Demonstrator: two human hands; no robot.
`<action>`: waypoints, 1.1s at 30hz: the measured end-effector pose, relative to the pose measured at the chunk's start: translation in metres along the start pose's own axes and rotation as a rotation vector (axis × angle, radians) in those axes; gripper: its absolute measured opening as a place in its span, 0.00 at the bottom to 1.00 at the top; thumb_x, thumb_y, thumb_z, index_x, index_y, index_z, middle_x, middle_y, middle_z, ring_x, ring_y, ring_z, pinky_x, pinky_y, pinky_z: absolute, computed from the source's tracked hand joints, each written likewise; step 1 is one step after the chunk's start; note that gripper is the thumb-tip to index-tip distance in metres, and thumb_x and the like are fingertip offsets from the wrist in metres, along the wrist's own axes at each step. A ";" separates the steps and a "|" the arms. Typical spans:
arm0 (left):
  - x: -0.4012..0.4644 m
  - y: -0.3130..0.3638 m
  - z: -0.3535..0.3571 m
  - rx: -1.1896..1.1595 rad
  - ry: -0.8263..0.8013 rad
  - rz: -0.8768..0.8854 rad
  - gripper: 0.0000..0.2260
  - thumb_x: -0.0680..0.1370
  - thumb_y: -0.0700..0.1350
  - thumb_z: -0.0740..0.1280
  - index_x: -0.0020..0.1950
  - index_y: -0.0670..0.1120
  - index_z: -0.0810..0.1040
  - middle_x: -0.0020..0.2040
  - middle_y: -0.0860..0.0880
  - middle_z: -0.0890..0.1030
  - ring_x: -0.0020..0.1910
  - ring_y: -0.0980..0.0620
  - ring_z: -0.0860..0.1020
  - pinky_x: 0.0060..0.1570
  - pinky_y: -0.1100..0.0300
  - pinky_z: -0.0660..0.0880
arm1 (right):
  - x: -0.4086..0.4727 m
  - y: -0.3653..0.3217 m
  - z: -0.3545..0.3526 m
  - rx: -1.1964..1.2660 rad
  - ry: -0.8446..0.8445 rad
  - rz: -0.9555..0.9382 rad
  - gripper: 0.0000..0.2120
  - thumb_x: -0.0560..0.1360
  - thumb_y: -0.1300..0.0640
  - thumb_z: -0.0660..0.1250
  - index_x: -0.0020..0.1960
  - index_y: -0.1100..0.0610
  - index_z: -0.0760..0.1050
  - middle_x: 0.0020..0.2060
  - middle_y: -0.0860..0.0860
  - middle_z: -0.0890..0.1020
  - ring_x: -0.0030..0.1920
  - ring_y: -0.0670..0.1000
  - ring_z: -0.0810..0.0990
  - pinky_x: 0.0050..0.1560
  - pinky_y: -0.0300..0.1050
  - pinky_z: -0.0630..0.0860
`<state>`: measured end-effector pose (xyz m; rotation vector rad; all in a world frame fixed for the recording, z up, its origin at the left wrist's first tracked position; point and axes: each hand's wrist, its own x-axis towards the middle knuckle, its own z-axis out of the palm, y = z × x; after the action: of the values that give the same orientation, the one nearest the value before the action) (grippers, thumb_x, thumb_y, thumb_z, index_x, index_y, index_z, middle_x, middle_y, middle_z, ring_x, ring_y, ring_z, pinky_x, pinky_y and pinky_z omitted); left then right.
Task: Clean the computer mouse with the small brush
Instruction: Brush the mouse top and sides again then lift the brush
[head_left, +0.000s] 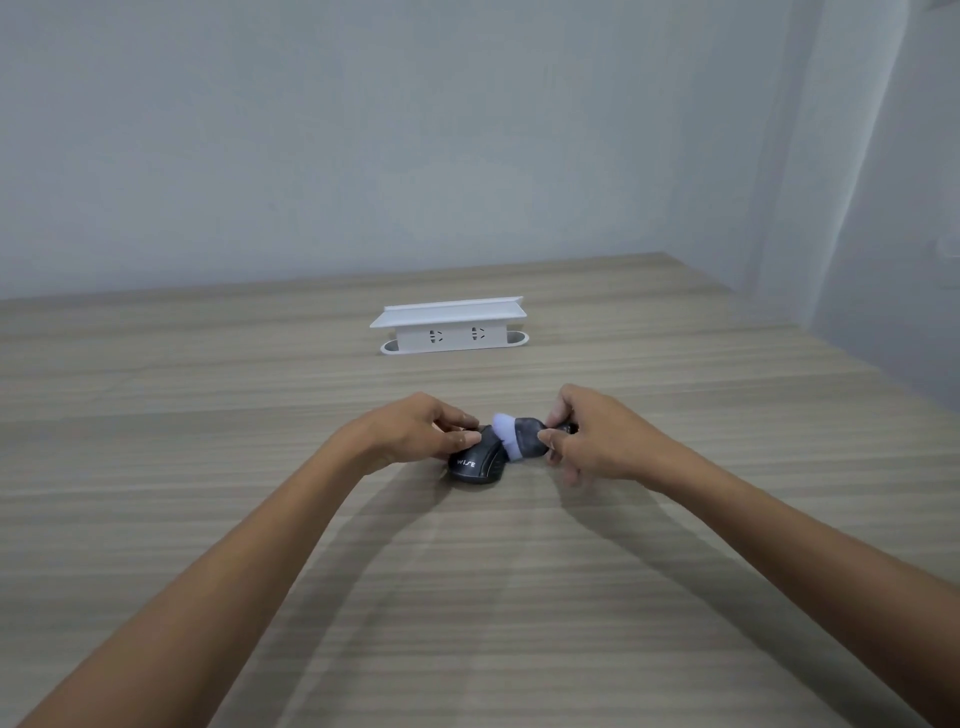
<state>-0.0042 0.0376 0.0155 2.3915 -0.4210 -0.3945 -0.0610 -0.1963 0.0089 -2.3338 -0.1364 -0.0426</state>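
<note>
two bare hands meet near the middle of a wood-grain table (208, 415), forearms coming in from the bottom corners of the head view. left hand (415, 434) grips a dark computer mouse (475, 462) that sits flat on the tabletop, thumb curled onto the near top of the shell, fingers wrapped over the far side. only readable text on the mouse is white lettering "wise" on the near end, possibly cut off at the start by the curve of the shell, can't confirm the full brand. right hand (592, 441) pinches a small brush (519, 439) between thumb and fingertips at the dark base of its head, remaining fingers loosely curled below. brush lies roughly level, pointing left, dark bristles with a pale bluish-white tip. tip touches the right upper side of the mouse, just beside the left fingers. a short dark stub of handle shows past the right fingers, somewhat blurred. further back on the table, well apart from the hands, stands a white socket box (449, 327) with a flat overhanging lid, two outlet faces on its front and rounded slots at both ends; no legible marking on it. plain pale wall (363, 130) behind the table, meeting a second wall at the right.
</note>
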 end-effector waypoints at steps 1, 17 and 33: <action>0.000 -0.001 0.000 -0.009 -0.006 0.009 0.18 0.80 0.48 0.69 0.70 0.48 0.79 0.61 0.49 0.83 0.61 0.53 0.80 0.68 0.58 0.72 | -0.003 -0.003 0.001 -0.017 -0.010 -0.025 0.05 0.79 0.59 0.66 0.45 0.55 0.71 0.41 0.56 0.87 0.31 0.52 0.85 0.35 0.45 0.79; 0.006 -0.007 0.000 -0.042 -0.018 0.018 0.18 0.81 0.47 0.68 0.71 0.48 0.78 0.63 0.53 0.82 0.65 0.54 0.77 0.72 0.57 0.69 | 0.010 -0.008 0.000 -0.193 0.052 -0.109 0.03 0.78 0.57 0.68 0.46 0.54 0.74 0.42 0.52 0.82 0.36 0.52 0.79 0.40 0.46 0.77; -0.009 -0.005 0.018 -0.068 0.026 0.054 0.40 0.71 0.50 0.79 0.79 0.49 0.65 0.64 0.55 0.77 0.59 0.57 0.79 0.58 0.65 0.75 | 0.034 0.003 -0.011 -0.150 0.082 -0.041 0.03 0.78 0.57 0.69 0.47 0.57 0.77 0.39 0.54 0.82 0.23 0.48 0.80 0.27 0.40 0.76</action>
<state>-0.0188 0.0344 0.0005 2.3114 -0.4520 -0.3483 -0.0270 -0.2035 0.0166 -2.4748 -0.1438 -0.1743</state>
